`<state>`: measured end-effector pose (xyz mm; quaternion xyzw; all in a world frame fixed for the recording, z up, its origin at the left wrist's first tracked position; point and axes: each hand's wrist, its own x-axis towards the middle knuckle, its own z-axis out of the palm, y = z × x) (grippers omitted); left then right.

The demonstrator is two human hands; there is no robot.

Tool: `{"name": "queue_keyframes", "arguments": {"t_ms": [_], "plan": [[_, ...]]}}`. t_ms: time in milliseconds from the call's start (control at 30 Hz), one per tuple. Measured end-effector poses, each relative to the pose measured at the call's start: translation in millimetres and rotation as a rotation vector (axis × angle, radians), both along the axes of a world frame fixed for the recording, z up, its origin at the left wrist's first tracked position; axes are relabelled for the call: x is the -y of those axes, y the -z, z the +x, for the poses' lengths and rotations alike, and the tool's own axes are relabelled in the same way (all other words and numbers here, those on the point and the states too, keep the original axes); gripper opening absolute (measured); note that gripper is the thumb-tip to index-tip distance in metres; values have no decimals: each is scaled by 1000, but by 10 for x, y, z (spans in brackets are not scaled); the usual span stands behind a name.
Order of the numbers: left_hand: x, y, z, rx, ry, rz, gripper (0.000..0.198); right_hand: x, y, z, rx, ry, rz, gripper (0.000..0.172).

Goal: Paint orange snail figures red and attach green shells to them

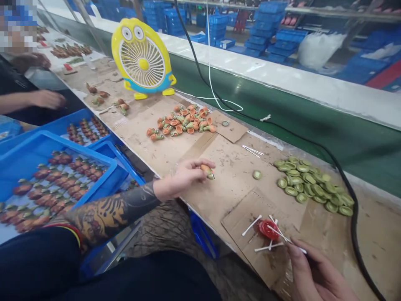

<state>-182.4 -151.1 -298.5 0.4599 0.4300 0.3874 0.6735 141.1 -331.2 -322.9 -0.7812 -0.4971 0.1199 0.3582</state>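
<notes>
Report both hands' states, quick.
Left hand: closed, holding a small orange-and-green piece.
Right hand: closed, holding a cotton swab.

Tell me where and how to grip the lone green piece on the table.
Probably best: pinch opposite edges of the lone green piece from above, coming from the near side. It lies flat, rounded in outline, apart from the green pile, with room all round.

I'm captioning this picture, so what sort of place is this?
Probably a factory or workshop for small handmade goods: matching orange pieces and green pieces lie heaped on a long workbench, a blue tray holds rows of similar items, and blue crates stand stacked behind.
</notes>
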Motion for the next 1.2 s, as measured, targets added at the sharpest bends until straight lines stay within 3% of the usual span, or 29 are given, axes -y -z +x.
{"name": "queue_keyframes", "arguments": {"t_ms": [67,167,233,300,400,533,733,867,967,1067,1200], "plan": [[203,69,257,113,7,-81,38,-13,-116,-84,-4,7,95,39],[362,162,525,187,73,-20,48,-44,-232,-226,13,-86,246,28],[396,203,621,256,119,19,61,-52,-260,-280,49,-130,234,26],[409,226,669,330,137,16,65,-42,-253,-295,58,-88,211,27],[418,250,695,393,137,-19,52,-12,-217,-284,51,-8,274,28],[408,323,681,356,151,-3,46,19,-188,-289,61,9,211,30],[384,423,651,268,192,239,40,68,-167,-250,-5,103,184,38],[419,425,655,196,220,192,39,8,-272,-403,-162,166,272,39],[429,411,655,122,232,262,31,-116,-405,-672,-283,240,334,32],[410,386,648,52,255,402,25,-245,-480,-889,-369,150,336,24],[382,372,640,37,261,538,24,-312,-431,-936,-374,102,279,29]]}}
